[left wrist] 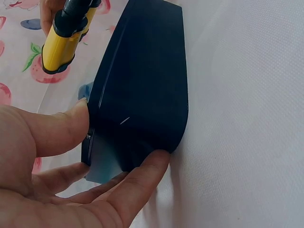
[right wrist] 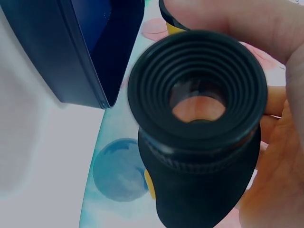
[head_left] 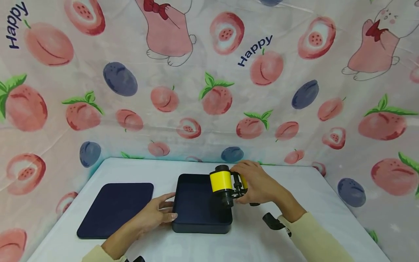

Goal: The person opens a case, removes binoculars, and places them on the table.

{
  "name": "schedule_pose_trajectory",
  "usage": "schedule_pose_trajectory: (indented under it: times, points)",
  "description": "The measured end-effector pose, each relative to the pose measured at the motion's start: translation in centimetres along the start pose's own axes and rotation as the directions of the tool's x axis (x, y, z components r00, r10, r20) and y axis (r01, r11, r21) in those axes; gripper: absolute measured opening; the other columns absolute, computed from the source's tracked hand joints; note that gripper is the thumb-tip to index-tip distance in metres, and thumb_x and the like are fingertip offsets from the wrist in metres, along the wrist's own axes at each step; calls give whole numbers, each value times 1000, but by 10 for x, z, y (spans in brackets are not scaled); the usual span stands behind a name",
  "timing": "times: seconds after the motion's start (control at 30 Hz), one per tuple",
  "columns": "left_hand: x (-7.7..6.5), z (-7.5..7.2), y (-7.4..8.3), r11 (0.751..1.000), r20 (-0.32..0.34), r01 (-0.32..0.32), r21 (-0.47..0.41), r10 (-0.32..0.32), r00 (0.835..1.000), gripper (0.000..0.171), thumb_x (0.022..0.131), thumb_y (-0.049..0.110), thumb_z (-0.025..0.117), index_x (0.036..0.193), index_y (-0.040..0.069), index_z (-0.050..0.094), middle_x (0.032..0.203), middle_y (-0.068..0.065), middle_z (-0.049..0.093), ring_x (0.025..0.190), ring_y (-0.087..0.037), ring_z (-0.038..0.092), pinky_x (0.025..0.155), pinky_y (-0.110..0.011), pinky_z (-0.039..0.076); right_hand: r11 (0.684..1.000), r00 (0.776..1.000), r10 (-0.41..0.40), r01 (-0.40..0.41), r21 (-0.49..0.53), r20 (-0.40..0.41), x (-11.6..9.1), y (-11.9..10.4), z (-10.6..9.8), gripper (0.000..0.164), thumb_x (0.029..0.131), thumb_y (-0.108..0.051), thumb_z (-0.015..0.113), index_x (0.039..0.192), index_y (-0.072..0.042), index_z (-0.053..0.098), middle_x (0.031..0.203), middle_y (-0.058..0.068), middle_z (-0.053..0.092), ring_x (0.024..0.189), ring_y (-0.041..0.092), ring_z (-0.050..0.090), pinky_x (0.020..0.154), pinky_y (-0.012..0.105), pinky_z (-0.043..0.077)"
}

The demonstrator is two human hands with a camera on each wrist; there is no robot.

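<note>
Yellow-and-black binoculars point(head_left: 221, 181) are in my right hand point(head_left: 258, 183), which grips them over the right part of a dark open box point(head_left: 201, 228). In the right wrist view a black eyepiece point(right wrist: 197, 99) fills the middle, with the thumb and fingers around the binoculars. My left hand point(head_left: 157, 212) touches the box's left side, its fingers spread. The left wrist view has the thumb point(left wrist: 64, 128) at the rim and the other fingers along the outer wall.
A flat dark lid point(head_left: 118, 207) lies on the white table point(head_left: 262, 236) to the left of the box. Behind the table hangs a cloth point(head_left: 196, 91) printed with fruit and rabbits. Black camera mounts point(head_left: 272, 222) are worn at the wrists.
</note>
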State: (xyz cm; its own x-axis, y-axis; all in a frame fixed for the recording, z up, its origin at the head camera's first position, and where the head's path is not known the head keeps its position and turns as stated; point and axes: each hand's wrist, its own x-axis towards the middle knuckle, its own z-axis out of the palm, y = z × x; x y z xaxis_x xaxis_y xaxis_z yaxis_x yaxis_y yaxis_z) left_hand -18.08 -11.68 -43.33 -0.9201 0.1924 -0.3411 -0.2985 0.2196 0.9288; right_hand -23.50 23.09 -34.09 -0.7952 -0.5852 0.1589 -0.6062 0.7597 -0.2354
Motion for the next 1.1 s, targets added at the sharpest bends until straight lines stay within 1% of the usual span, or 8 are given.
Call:
schedule_pose_trajectory:
  times: [0.1,0.3,0.47,0.8,1.0,1.1]
  points:
    - [-1,0,0,1000,7,0,-2,0,1000,84,88,-5,77,161,9,38,153,-32,50,138,-46,55,95,-46,61,1000,1000,6,-6,2,-5,-2,1,-2,84,63,-36,98,136,-15,63,137,3,66,134,31,48,117,67,33]
    - [-4,-2,-4,1000,45,-18,-9,19,999,85,89,-3,76,162,7,34,155,-35,46,141,-48,51,95,-44,60,1000,999,8,-8,-8,-33,-9,2,-4,82,62,-34,99,134,-14,63,132,3,67,131,30,49,116,67,35]
    - [-5,-2,-6,1000,33,-19,-7,19,999,85,89,-4,76,162,7,35,154,-34,47,140,-47,53,95,-44,61,999,999,37,-37,-3,-36,-14,1,-5,86,62,-32,99,137,-13,62,136,5,65,134,32,48,117,67,34]
    - [-6,-3,-8,999,55,-38,-17,39,998,85,90,-4,75,162,6,33,155,-37,44,140,-49,52,95,-45,61,999,998,49,-50,-18,-49,-22,6,-7,86,61,-32,99,136,-13,62,135,4,65,134,32,48,117,67,34]
    - [-6,-3,-8,1000,37,-28,-15,28,999,84,89,-5,75,162,7,35,154,-35,46,140,-48,53,95,-45,61,997,996,79,-80,-20,-47,-28,11,-10,89,61,-32,100,138,-11,62,139,7,64,137,35,47,116,68,35]
    - [-5,-3,-8,1000,36,-24,-15,24,999,84,89,-5,75,162,8,35,154,-34,47,139,-47,53,94,-45,61,996,995,84,-85,-10,-49,-31,13,-13,88,61,-32,100,138,-11,62,137,7,65,136,36,47,115,68,36]
